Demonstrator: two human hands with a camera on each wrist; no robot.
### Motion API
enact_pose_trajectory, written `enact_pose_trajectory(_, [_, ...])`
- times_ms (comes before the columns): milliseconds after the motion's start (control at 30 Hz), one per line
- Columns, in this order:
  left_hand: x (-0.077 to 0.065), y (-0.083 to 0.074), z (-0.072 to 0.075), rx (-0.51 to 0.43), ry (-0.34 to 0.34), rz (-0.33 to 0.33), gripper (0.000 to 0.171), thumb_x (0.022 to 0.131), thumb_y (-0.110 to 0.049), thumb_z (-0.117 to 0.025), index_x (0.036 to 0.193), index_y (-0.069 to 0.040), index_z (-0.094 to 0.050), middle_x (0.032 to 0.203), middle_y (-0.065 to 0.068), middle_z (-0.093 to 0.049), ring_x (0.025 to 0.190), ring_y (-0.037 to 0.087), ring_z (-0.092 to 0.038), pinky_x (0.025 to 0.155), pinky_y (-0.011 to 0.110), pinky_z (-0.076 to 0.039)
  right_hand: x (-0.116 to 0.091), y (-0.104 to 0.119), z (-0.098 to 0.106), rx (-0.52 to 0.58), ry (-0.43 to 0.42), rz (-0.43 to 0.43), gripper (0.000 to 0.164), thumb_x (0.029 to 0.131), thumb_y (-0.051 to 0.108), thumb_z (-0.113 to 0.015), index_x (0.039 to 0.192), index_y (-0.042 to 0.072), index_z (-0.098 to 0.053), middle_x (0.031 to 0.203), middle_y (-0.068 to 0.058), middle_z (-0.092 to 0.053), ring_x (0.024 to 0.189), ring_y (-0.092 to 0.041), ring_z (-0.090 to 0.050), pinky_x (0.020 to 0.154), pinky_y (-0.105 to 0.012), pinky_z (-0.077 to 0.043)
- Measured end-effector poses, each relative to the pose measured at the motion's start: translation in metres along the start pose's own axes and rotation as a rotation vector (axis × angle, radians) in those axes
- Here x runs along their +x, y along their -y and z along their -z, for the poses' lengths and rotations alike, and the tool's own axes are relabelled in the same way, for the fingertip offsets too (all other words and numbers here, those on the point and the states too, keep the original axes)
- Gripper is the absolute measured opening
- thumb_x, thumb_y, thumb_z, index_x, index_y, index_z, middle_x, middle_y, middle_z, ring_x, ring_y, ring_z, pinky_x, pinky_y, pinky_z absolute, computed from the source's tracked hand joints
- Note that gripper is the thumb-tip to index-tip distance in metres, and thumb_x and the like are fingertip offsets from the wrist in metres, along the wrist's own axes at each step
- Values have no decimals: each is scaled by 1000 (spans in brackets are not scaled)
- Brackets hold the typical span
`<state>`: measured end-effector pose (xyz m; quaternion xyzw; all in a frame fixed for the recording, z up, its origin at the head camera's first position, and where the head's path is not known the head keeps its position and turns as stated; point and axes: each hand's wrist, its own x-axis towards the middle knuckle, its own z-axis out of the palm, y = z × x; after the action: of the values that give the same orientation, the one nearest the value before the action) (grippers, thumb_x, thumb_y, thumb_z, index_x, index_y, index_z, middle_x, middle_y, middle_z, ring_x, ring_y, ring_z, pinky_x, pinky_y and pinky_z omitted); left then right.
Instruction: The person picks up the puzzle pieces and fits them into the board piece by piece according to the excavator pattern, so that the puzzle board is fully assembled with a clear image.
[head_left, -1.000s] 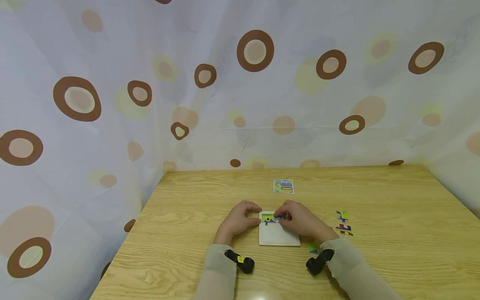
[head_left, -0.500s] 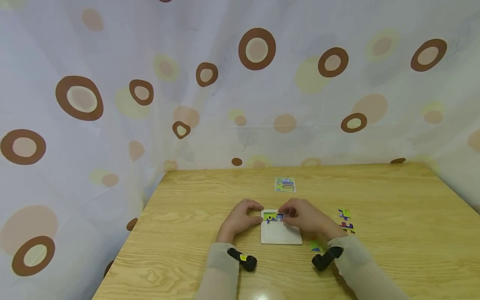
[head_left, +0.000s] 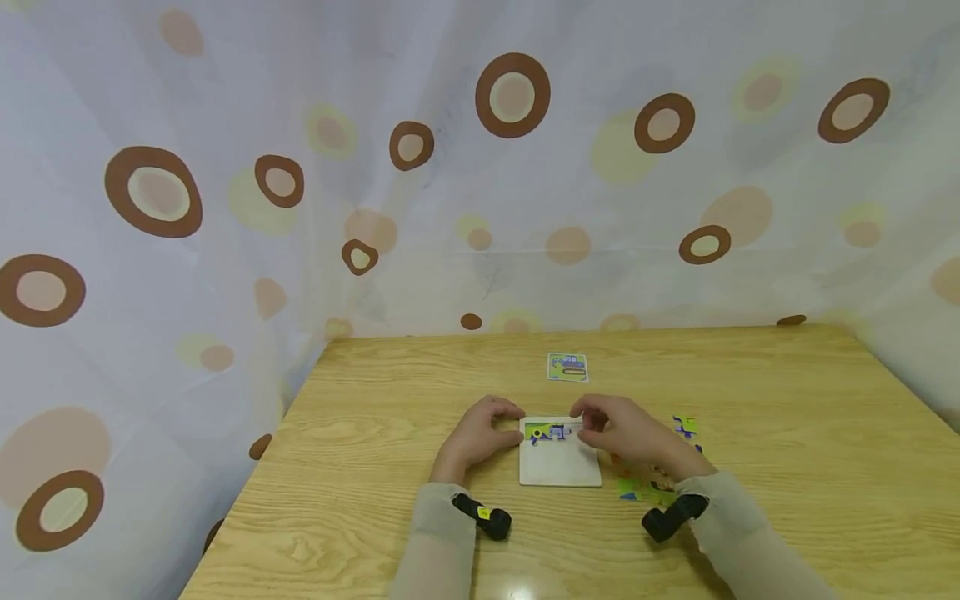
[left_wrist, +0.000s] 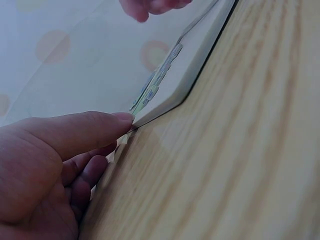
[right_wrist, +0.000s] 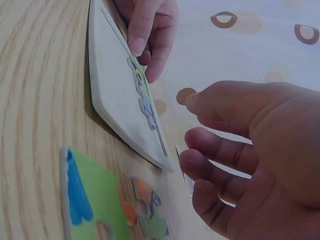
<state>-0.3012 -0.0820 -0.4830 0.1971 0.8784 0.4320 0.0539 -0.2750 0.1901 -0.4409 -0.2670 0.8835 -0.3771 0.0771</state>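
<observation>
A white square puzzle tray (head_left: 561,468) lies on the table between my hands. Along its far edge sit joined puzzle pieces (head_left: 548,432) in green, yellow and purple. My left hand (head_left: 475,435) holds the tray by its far left corner, the thumb (left_wrist: 95,131) on the side edge and the fingers bent around the corner. My right hand (head_left: 626,429) is raised above the tray's right side, thumb and fingers loosely bent. In the right wrist view its fingertips (right_wrist: 194,162) are apart with nothing between them.
Loose puzzle pieces (head_left: 636,489) lie right of the tray, partly behind my right wrist. Another loose piece (head_left: 685,426) lies farther right. A small picture card (head_left: 567,367) of a digger lies beyond the tray. A spotted curtain (head_left: 450,200) hangs behind the table.
My right hand has let go of a purple piece, now beside the yellow-circle piece in the tray, and moved off to the right. My left hand has stayed at the corner.
</observation>
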Motion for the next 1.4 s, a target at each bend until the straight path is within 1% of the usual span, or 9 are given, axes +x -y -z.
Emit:
enact_pose_trajectory(167, [-1, -2, 1, 0, -2, 4, 28, 89, -14, -75, 116, -13, -71, 123, 0, -59, 121, 22, -52, 106, 42, -39, -7, -2, 6, -25, -21, 2, 20, 95, 10, -65, 114, 4, -62, 94, -1, -57, 85, -20, -54, 65, -28, -49])
enact_pose_trajectory(400, [0, -3, 0, -15, -4, -1, 27, 88, -14, -76, 115, -12, -72, 122, 1, -60, 121, 24, -52, 106, 43, -39, -19, -8, 19, -55, -58, 15, 23, 96, 9, -63, 118, 1, -62, 96, -1, -57, 85, -19, -55, 64, -29, -50])
enact_pose_trajectory(600, [0, -4, 1, -14, -6, -3, 27, 88, -13, -76, 115, -13, -72, 122, 1, -60, 120, 23, -53, 106, 42, -39, -30, -13, 33, -65, -77, 10, 24, 97, 11, -63, 119, 2, -62, 99, -2, -59, 88, -20, -54, 67, -30, -50])
enact_pose_trajectory(833, [-1, -4, 1, -11, 0, 22, 28, 88, -14, -76, 115, -15, -72, 123, -1, -59, 121, 22, -52, 107, 42, -38, -42, -23, 44, -123, -119, 27, 24, 96, 10, -64, 118, 0, -63, 107, -9, -61, 91, -20, -54, 70, -32, -50])
enact_pose_trajectory(933, [-2, -3, 0, -11, 1, 26, 28, 88, -15, -76, 116, -15, -72, 123, -2, -59, 121, 21, -52, 107, 42, -38, -49, -26, 50, -135, -126, 18, 24, 96, 11, -64, 118, 0, -63, 107, -9, -61, 91, -19, -54, 70, -32, -50])
enact_pose_trajectory(1033, [-3, -3, 0, -23, 1, 13, 27, 88, -14, -76, 115, -14, -72, 122, -1, -59, 120, 23, -52, 107, 43, -38, -57, -30, 57, -163, -142, 23, 23, 95, 10, -65, 116, 0, -63, 106, -9, -62, 89, -19, -54, 69, -31, -51])
enact_pose_trajectory(1167, [-3, -3, -1, -43, 0, 7, 27, 88, -14, -76, 114, -13, -73, 120, -1, -59, 120, 23, -52, 106, 43, -38, -66, -37, 66, -197, -167, 11, 23, 95, 11, -67, 115, 1, -64, 105, -7, -63, 89, -18, -54, 68, -31, -51])
enact_pose_trajectory(1233, [-3, -3, -1, -43, -1, 7, 26, 88, -14, -76, 114, -13, -73, 120, -1, -59, 120, 23, -52, 106, 43, -38, -70, -43, 70, -211, -174, -9, 23, 95, 12, -67, 115, 2, -64, 106, -7, -63, 89, -18, -54, 69, -31, -50])
enact_pose_trajectory(1400, [-3, -3, 1, -26, -5, 9, 26, 88, -14, -76, 114, -14, -73, 121, -2, -59, 120, 22, -52, 106, 43, -38, -76, -53, 76, -220, -167, -41, 26, 94, 15, -68, 116, 2, -64, 106, -5, -62, 91, -19, -54, 69, -31, -50])
